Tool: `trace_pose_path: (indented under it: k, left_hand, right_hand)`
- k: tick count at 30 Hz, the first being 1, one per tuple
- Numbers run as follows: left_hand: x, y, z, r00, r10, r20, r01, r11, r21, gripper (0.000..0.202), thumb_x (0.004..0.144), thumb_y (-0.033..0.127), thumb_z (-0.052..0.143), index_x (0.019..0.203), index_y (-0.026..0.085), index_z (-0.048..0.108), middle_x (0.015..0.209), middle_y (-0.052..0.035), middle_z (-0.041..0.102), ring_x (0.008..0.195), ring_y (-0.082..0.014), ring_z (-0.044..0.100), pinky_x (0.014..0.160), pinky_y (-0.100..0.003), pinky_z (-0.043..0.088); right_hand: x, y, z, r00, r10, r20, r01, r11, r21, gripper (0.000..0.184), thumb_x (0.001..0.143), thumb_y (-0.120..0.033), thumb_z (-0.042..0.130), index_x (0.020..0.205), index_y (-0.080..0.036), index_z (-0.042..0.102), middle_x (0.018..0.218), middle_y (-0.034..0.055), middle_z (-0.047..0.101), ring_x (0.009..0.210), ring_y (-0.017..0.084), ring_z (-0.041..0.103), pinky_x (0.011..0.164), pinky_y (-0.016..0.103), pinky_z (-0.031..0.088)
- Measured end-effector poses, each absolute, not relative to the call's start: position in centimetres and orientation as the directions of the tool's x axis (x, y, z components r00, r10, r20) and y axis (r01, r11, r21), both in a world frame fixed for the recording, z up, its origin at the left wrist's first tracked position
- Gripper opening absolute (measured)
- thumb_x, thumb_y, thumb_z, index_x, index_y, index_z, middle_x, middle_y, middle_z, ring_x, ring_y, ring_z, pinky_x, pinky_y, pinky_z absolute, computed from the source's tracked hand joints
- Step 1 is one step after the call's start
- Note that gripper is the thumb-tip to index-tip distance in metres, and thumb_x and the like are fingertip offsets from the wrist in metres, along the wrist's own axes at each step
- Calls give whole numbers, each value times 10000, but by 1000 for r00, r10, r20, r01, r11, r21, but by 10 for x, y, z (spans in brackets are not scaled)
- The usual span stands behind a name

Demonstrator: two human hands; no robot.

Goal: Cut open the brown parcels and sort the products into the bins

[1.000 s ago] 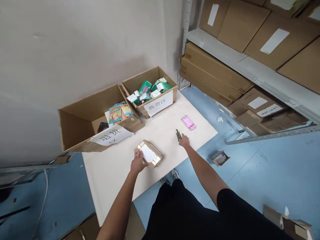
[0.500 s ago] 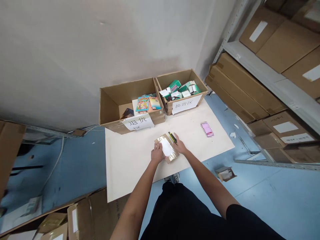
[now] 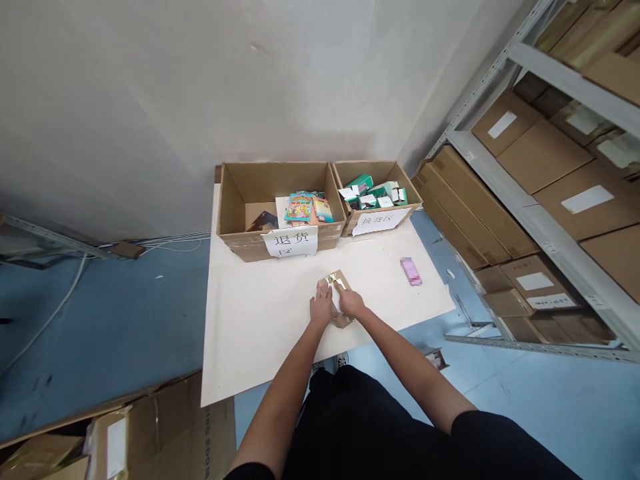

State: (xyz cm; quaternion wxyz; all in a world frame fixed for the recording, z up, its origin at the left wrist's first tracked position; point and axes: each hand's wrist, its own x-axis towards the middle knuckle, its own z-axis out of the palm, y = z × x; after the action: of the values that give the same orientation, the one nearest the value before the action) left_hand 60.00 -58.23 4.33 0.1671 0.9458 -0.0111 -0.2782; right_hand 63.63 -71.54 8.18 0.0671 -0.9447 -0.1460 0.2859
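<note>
A white tabletop [image 3: 250, 327] stands against a bare wall [image 3: 240, 100], with our two hands meeting over one small parcel.
Around us spread that pale grey wall and a blue floor [image 3: 135, 320], with metal shelving [image 3: 530, 217] full of brown cartons on the right; on the tabletop's far side, two open cardboard cartons sit side by side, the larger [image 3: 280, 179] bearing colourful booklets [image 3: 299, 207], the smaller [image 3: 367, 169] green-and-white boxes [image 3: 361, 182], each with a handwritten paper sign in front; the brown parcel [image 3: 344, 321] lies near the tabletop's front edge, our left hand [image 3: 321, 305] laid with fingers spread over its left side, our right hand [image 3: 352, 305] curled above its right, and we cannot tell what that one holds; a pixelated pink item [image 3: 411, 272] lies apart, to the right.
</note>
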Motion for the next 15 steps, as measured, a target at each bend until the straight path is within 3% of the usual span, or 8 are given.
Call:
trace_pose_path:
  k: [4,7,11,15]
  left_hand:
    - [600,-581,44,845,-114,-523,69,-946,316,1129,797,523,810,1703,330,163,1802,-77,63,1661,-316,11,1265,-540,301]
    - [600,-579,43,856,-111,-505,68,-944,323,1115,808,536,801,1702,333,165,1802,-77,77,1662,-308,22,1268,-539,292]
    - [602,-580,42,863,-98,-496,71,-948,310,1159,796,529,808,1708,317,125,1800,-90,96,1659,-313,54,1267,-529,291]
    - [607,-582,44,860,-120,-496,19,-964,267,1177,776,557,811,1707,321,130,1797,-102,120,1651,-342,77,1245,-515,314]
  right_hand:
    - [624,-727,94,766,315,-560,248,-949,-193,921,924,-257,637,1708,-249,152,1260,157,741,1126,319,726,844,348,524]
    - [608,-739,103,748,308,-589,245,-951,-187,883,943,-307,621,1704,-254,176,1283,168,734,1133,339,722,832,365,527]
    - [574,-764,115,708,276,-650,231,-960,-157,780,935,-175,551,1669,-275,306,1260,160,743,1098,335,734,810,367,528]
    - [546,-803,128,621,277,-733,256,-956,-145,763,861,-144,622,1592,-264,439,1196,156,754,1068,350,731,776,358,524]
